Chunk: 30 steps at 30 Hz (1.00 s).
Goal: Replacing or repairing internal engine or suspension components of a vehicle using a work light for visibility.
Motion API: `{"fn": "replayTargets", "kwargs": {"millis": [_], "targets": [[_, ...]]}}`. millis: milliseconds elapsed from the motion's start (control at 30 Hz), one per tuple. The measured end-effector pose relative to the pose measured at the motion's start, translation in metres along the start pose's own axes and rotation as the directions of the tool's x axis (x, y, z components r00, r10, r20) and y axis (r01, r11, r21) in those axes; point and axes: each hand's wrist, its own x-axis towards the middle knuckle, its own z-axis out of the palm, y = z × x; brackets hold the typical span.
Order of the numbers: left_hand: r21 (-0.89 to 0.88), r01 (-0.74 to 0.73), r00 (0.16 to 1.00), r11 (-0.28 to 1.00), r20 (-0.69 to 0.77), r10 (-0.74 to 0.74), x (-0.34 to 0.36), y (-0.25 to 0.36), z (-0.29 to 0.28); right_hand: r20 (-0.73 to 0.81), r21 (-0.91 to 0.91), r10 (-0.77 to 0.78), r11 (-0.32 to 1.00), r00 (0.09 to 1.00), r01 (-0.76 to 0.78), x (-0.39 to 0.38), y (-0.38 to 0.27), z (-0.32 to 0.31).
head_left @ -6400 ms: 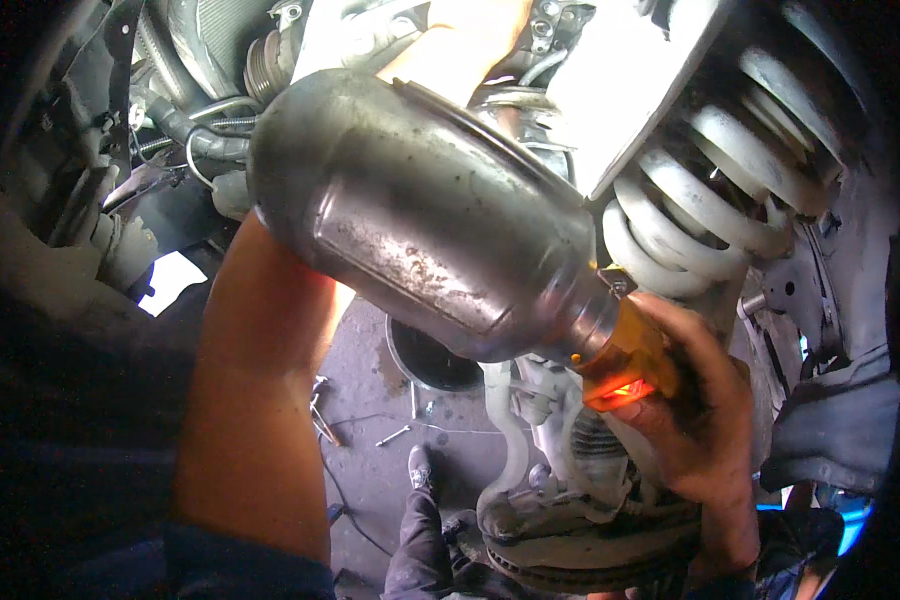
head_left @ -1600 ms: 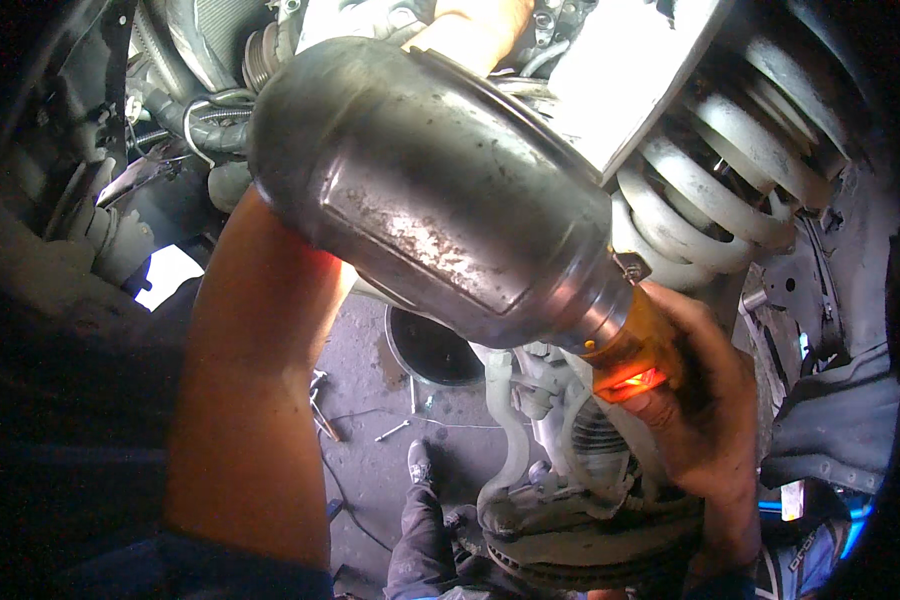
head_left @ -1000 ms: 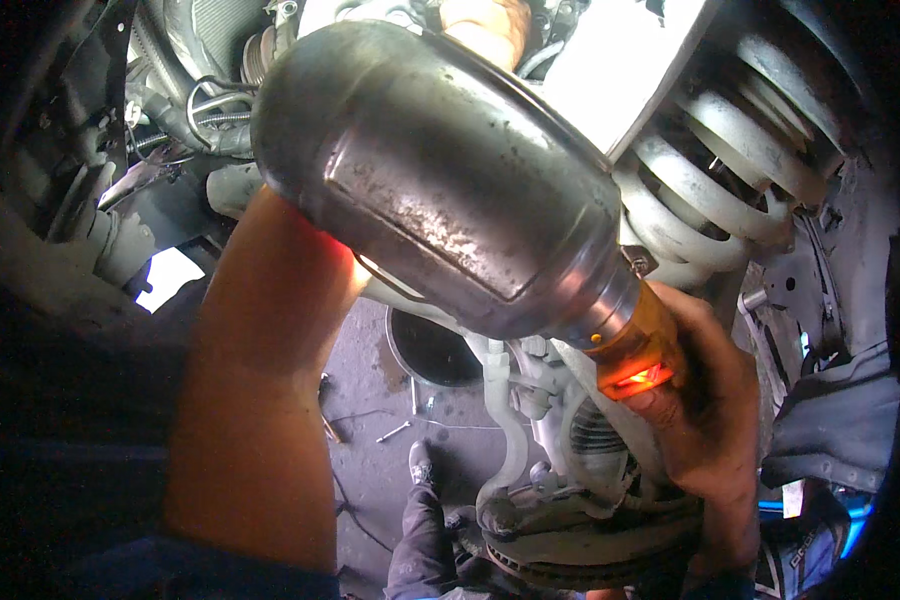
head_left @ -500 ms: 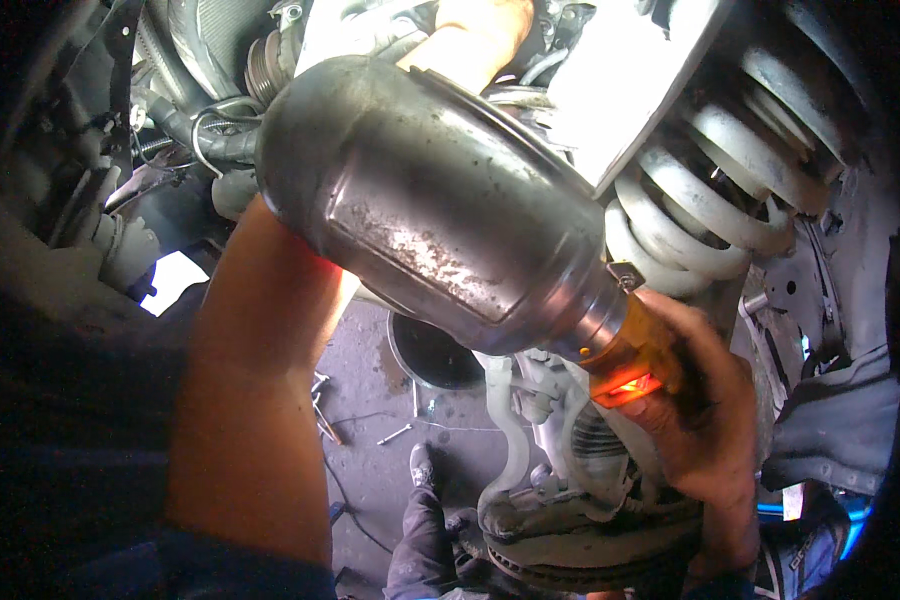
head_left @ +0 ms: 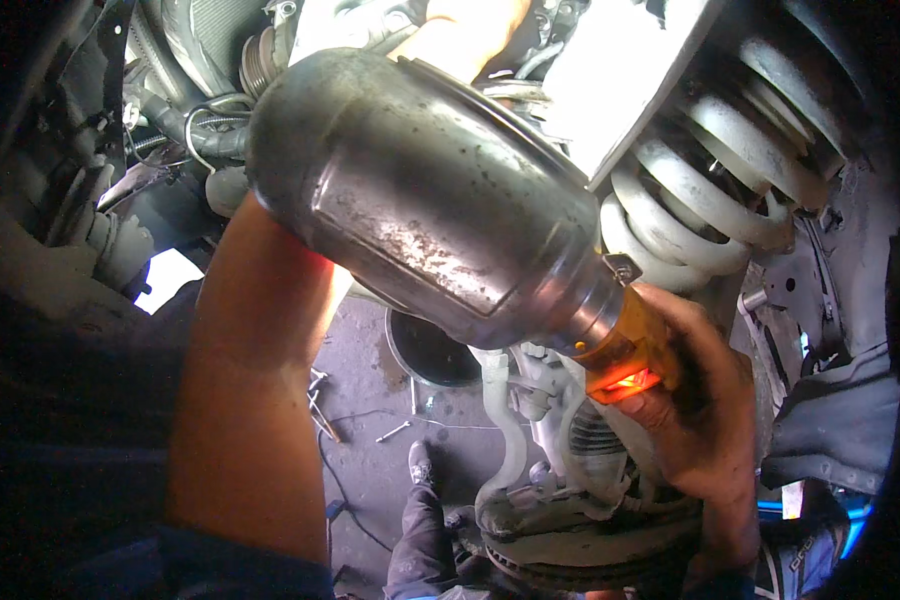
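Right hand (head_left: 705, 400) fingers wrapped round glowing orange piece (head_left: 625, 355), at neck end of metal canister (head_left: 440, 200), coil spring (head_left: 705, 200) to its right, left arm (head_left: 255, 420) behind canister, left fingers unseen, can't tell.

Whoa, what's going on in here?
Someone is at work in among car parts. The right hand is wrapped around an orange light, which glows bright near the thumb, at the narrow end of a big metal can. The left arm goes up behind the can, and what its fingers touch can't be made out. A thick pale spring sits off to the right, and a small tool lies on the floor below.
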Motion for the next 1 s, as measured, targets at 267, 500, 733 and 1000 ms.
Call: {"fn": "replayTargets", "kwargs": {"millis": [267, 500, 733, 1000], "targets": [[0.011, -0.005, 0.996, 1.0, 0.091, 0.004, -0.003, 0.004, -0.009, -0.01, -0.012, 0.006, 1.0, 1.0, -0.007, 0.0, 0.001, 0.002], [0.021, 0.007, 0.981, 1.0, 0.195, -0.011, -0.005, 0.005, -0.018, 0.002, -0.014, 0.014, 1.0, 1.0, -0.014, -0.002, 0.001, 0.002], [0.027, 0.007, 0.967, 1.0, 0.254, -0.013, 0.0, 0.007, -0.025, 0.011, -0.03, 0.01, 1.0, 1.0, -0.01, -0.002, -0.001, 0.001], [0.064, 0.008, 0.941, 0.998, 0.338, -0.029, -0.009, 0.01, -0.032, -0.015, 0.009, -0.002, 1.0, 1.0, 0.002, -0.003, 0.0, 0.003]]}}
